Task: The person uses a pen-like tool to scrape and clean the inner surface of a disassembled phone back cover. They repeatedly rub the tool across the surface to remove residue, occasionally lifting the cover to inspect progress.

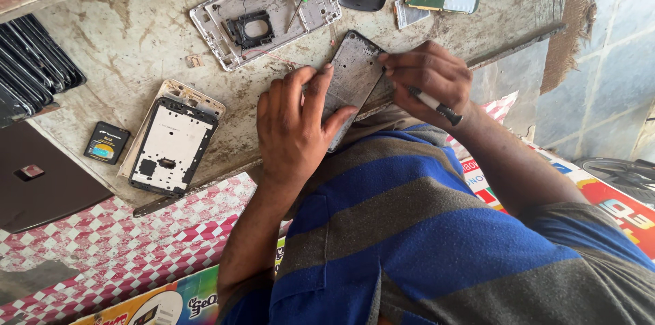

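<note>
In the head view, a grey phone frame (pixel 353 83) lies at the near edge of the counter (pixel 136 38), its long axis running from about one o'clock at the far end to seven o'clock at the near end, which hangs over the counter's edge toward the person. The left hand (pixel 295 127) lies palm down on it, fingers pointing to twelve o'clock, thumb hooked around the near right edge, so its grip is closed on the frame. The right hand (pixel 430 79) comes in from four o'clock, fingers curled, fingertips pressing the frame's far right edge, its grip clenched on a white-and-black tool (pixel 435 105) whose tip is hidden under the fingers. The frame's left side is covered by the left hand. At nine o'clock lies another phone chassis (pixel 172 148) with a small black battery (pixel 106 142) beside it; at eleven o'clock lies a silver mid-frame (pixel 263 25). Parts at the top edge are cut off.
</note>
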